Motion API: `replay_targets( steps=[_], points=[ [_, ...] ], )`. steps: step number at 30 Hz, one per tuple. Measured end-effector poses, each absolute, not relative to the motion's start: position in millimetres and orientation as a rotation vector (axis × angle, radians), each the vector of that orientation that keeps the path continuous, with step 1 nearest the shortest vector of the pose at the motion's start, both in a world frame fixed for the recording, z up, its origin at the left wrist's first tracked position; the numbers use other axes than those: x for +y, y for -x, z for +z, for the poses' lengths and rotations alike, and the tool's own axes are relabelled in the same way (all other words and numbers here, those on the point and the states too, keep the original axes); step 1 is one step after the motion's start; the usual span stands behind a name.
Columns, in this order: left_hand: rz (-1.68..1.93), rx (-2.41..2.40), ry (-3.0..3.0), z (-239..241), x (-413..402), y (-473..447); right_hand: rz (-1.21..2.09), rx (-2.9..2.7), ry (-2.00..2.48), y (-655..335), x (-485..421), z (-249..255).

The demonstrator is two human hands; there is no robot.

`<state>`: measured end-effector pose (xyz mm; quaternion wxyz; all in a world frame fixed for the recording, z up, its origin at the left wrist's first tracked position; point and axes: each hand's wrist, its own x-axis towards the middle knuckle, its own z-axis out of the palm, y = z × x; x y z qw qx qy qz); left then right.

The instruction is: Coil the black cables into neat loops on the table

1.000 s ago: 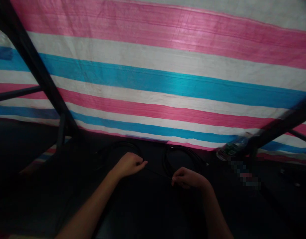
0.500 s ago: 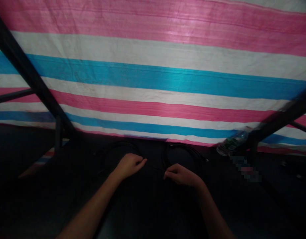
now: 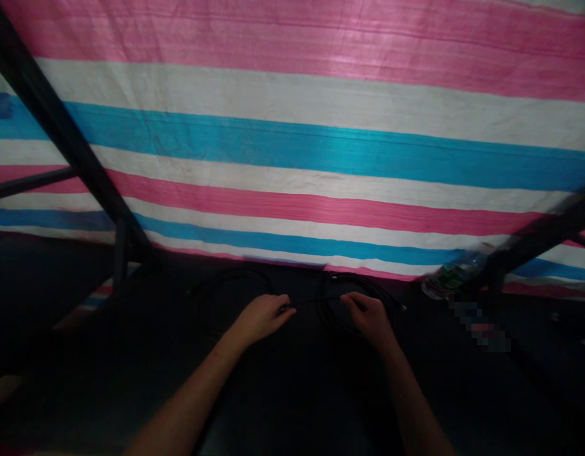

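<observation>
On a dark table lie two coils of thin black cable, one on the left (image 3: 228, 278) and one on the right (image 3: 375, 288). My left hand (image 3: 263, 315) pinches a strand of the black cable at its fingertips. A short stretch of that cable (image 3: 315, 300) runs from it to my right hand (image 3: 368, 315), whose fingers are curled on the right coil. The scene is dim, so the exact hold is hard to see.
A striped pink, white and blue tarp (image 3: 321, 139) hangs behind the table. Dark metal frame bars (image 3: 59, 126) cross at left and right. A plastic bottle (image 3: 451, 275) lies at the right by the tarp's lower edge.
My right hand has moved forward and right onto the right coil. My left hand has shifted slightly right, still pinching the cable. The view has drifted a little.
</observation>
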<state>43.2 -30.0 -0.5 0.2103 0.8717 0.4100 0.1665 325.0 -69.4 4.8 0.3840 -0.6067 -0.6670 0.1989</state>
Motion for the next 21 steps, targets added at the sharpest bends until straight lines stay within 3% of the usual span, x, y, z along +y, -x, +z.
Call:
replay_targets(
  steps=[12,16,21],
  points=[
    [0.528,1.193,-2.454,12,-34,-42,-0.49,-0.963,1.66,-385,-79,17],
    [0.585,1.168,-2.429,12,-31,-35,-0.405,-0.974,1.693,-376,-77,15],
    [0.733,1.264,-2.216,8,-21,-21,0.216,-1.117,1.547,-356,-77,9]
  ],
)
